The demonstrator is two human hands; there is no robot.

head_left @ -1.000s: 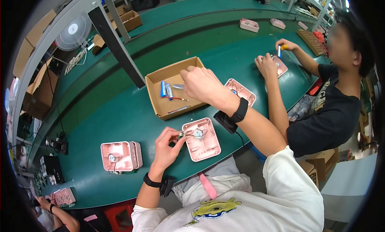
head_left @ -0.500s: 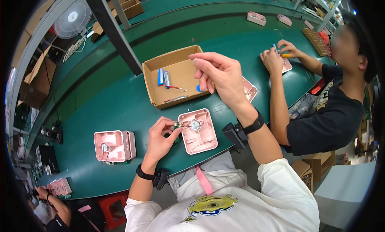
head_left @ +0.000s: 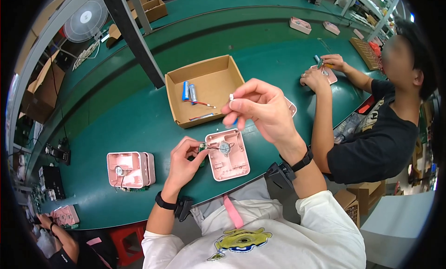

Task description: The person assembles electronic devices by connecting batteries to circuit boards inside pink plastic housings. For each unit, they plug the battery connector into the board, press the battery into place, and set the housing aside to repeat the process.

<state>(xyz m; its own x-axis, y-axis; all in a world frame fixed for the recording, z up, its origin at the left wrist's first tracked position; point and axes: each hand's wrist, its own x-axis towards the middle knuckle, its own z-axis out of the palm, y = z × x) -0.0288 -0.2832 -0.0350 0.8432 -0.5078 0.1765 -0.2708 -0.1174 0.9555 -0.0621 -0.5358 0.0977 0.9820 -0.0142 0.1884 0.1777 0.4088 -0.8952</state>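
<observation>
A pink plastic case half (head_left: 234, 167) lies open side up on the table in front of me, a round silver speaker (head_left: 225, 148) inside it. Pinched in my left hand (head_left: 185, 158) at the case's left edge is a small green circuit board (head_left: 202, 152), with dark wires running from it to the speaker. My right hand (head_left: 263, 108) is raised beyond the case, closed on a blue battery (head_left: 235, 121) that is mostly hidden by the fingers. A small white connector (head_left: 231, 97) shows between its thumb and forefinger.
Beyond the case stands an open cardboard box (head_left: 204, 78) with several batteries (head_left: 189, 91). Stacked pink cases (head_left: 131, 169) sit at left. Another pink case shows partly behind my right hand. At right a co-worker (head_left: 320, 76) handles a pink case; another person's hand is far left.
My right hand has moved from above the cardboard box toward me and the pink case, and the white connector now shows at its fingertips. My left hand keeps its hold on the circuit board.
</observation>
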